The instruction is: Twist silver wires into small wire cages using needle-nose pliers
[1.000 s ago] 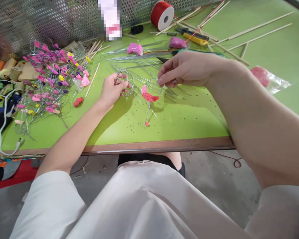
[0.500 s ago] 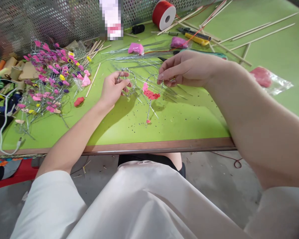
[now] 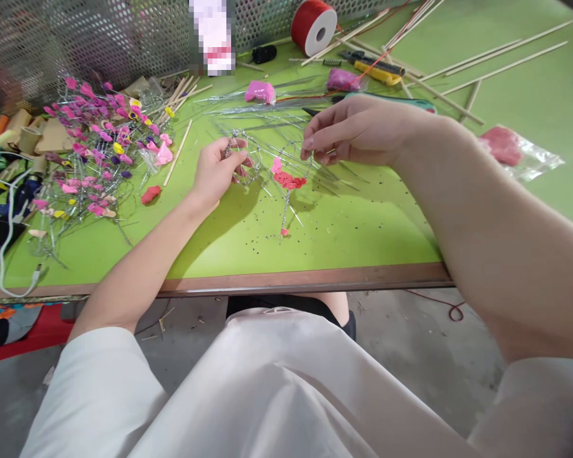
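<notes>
A twisted silver wire frame (image 3: 252, 166) is pinched between the thumb and fingers of my left hand (image 3: 219, 166). Beside it, a wire piece with red and pink clay (image 3: 290, 182) hangs above the green table (image 3: 210, 248), its twisted stem pointing down to a small red bit. My right hand (image 3: 339, 132) has its fingertips closed on the wire loop at the upper right of this piece. Loose silver wires (image 3: 325, 181) lie beneath and behind the hands. The two wire pieces are close together; whether they touch, I cannot tell.
On the left lies a heap of wire pieces with pink, purple and yellow tips (image 3: 100, 140), near a white cable (image 3: 10, 222). Behind are a red spool (image 3: 314, 28), a yellow cutter (image 3: 377, 72), pink clay packets (image 3: 260, 93) and wooden sticks (image 3: 482, 56). Bagged red clay (image 3: 501, 146) is on the right.
The wire piece with red clay has shifted very slightly up and left. Both hands keep their grip in nearly the same place.
</notes>
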`<state>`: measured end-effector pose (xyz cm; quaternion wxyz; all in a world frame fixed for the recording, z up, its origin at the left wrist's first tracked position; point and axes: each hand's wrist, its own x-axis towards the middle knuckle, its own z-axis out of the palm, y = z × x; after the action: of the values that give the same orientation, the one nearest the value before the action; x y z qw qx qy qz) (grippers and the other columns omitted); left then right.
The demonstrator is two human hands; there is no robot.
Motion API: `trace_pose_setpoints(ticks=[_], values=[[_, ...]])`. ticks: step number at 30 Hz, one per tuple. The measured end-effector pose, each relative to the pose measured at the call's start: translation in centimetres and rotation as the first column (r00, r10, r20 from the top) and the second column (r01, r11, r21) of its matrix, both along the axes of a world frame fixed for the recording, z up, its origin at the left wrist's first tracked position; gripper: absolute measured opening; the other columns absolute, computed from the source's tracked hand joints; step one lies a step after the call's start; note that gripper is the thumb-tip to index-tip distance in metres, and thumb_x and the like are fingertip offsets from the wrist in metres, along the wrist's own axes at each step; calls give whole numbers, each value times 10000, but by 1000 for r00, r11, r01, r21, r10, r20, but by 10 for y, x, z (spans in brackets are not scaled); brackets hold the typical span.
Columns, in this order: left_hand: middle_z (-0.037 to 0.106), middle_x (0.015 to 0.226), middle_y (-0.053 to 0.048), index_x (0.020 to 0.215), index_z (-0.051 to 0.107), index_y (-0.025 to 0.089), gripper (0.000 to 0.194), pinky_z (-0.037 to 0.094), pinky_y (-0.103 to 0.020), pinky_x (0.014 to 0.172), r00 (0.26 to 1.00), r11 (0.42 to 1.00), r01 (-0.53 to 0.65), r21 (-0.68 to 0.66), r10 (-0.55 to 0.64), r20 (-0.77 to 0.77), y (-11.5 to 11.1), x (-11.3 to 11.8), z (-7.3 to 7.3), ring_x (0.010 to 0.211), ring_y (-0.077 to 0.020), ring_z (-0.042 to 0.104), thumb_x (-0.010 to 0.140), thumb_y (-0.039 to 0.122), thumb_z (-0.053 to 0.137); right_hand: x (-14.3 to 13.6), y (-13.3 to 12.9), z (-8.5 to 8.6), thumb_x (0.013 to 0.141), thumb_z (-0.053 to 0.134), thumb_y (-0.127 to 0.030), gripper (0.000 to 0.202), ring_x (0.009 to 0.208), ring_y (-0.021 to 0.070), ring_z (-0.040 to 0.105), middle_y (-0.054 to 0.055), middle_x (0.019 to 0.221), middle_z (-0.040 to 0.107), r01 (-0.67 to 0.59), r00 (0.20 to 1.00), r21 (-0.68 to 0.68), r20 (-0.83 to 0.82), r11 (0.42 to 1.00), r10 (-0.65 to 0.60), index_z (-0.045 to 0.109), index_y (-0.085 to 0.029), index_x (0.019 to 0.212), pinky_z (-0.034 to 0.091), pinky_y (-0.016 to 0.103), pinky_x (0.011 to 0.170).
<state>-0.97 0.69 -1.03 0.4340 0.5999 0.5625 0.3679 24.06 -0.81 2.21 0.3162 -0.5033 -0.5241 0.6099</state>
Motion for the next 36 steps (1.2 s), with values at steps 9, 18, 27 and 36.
trace_pose_setpoints(ticks=[9,18,27,36], values=[[775,921,-43,1198,727,174,278,515,-245,651,999,1000,21,22,-22,45,-1,-1,0,697,-112,674,972,106,582,6,6,-1,865,856,-101,167,636,90,579,51,810,715,-57,998,-24,6,998,57,704,-155,824,470,223,578],[771,933,-38,1228,712,189,246,601,-290,789,1000,999,-8,46,7,10,4,-3,-2,754,-118,717,1022,123,597,2,5,-1,882,810,-39,126,628,86,595,62,820,740,-25,999,-31,37,999,26,734,-140,884,487,211,592],[755,868,-36,1146,681,162,224,530,-276,705,998,998,-24,51,21,63,4,-2,-3,678,-114,660,972,66,577,3,6,-5,860,880,-108,153,675,96,594,55,842,724,-19,999,-14,46,1000,20,742,-149,913,469,231,593],[735,911,-65,1197,680,154,246,587,-364,852,1000,999,-19,42,20,-7,2,-1,0,808,-172,733,977,105,581,1,2,-2,892,792,-47,120,688,99,584,43,833,728,-12,999,-18,29,1000,13,740,-153,911,448,236,607]])
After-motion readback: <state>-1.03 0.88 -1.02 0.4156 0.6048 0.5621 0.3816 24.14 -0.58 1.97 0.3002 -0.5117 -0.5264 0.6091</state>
